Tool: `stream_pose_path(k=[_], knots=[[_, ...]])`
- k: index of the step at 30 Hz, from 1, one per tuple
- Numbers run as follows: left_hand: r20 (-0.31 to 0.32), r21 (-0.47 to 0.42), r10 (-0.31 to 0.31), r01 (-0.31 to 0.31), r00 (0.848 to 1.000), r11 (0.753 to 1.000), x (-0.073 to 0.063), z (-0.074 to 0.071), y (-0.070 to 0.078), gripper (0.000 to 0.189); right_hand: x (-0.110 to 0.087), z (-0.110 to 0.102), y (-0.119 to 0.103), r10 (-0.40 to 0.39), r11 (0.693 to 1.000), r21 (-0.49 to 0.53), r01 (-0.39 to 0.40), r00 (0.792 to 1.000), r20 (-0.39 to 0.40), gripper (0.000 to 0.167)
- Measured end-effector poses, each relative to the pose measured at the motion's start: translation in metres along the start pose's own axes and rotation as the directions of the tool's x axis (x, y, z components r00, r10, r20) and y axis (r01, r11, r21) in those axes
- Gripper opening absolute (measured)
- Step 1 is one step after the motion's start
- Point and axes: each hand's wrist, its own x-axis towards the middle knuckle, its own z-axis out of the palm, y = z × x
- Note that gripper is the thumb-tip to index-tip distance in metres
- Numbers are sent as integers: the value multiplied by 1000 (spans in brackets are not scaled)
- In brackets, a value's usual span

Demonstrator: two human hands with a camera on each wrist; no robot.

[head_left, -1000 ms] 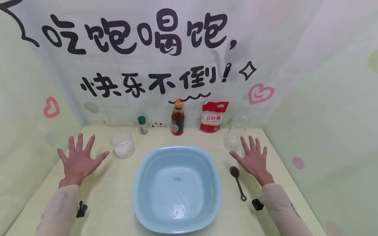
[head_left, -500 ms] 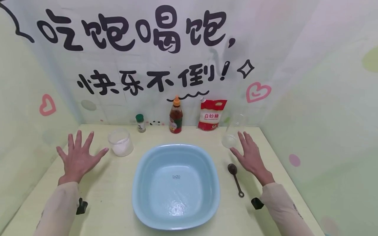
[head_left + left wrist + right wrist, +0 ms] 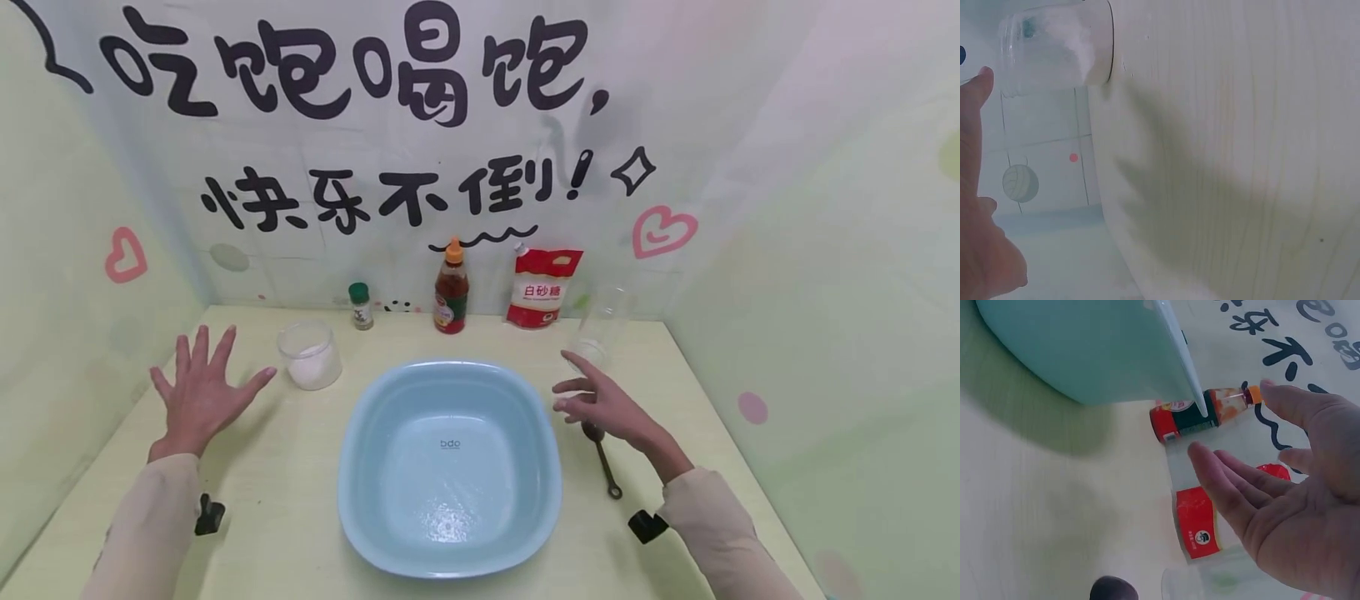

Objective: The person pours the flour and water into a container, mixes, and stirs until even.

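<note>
My left hand (image 3: 201, 398) hovers over the table's left side with fingers spread, holding nothing. Nearest to it is a clear glass jar (image 3: 311, 363) part filled with white powder; in the left wrist view the thumb points toward this jar (image 3: 1066, 47). At the basin's right edge, my right hand (image 3: 611, 407) is raised with loosely extended fingers and nothing in them. Below that hand lies a dark spoon (image 3: 606, 468), its bowl partly hidden. A tall clear glass (image 3: 606, 312) stands just beyond the hand. The pale blue basin (image 3: 450, 372) sits between both hands.
Along the back wall stand a green-capped spice jar (image 3: 362, 308), a sauce bottle (image 3: 452, 292) with an orange cap and a red-and-white sugar pouch (image 3: 543, 287). Fabric walls with printed lettering enclose the table (image 3: 285, 500) at the back and sides.
My right hand has turned and moved left, from beside the tall glass to the basin's right edge, over the spoon's bowl. The left hand stays spread in nearly the same place.
</note>
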Motion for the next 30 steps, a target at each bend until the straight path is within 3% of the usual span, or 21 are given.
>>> stream_pose_path(k=[6,13,16,20,24,30], knots=[[11,-25,0,0,1000,1000,1,1,4,95,-2,8,2,35,997,60,-49,978,203,84],[14,-60,-8,9,1000,998,4,0,7,95,3,14,2,16,995,97,-39,972,234,82],[20,-138,-10,13,1000,990,7,1,8,94,4,16,3,15,991,128,-47,970,241,78],[60,-307,-17,35,998,951,13,4,11,99,4,18,4,38,986,151,-74,972,231,75],[129,-407,-39,89,991,909,19,10,13,108,3,19,2,48,985,149,-82,975,217,74],[248,-562,-46,183,968,807,27,23,17,119,2,19,2,60,985,148,-93,975,216,74]])
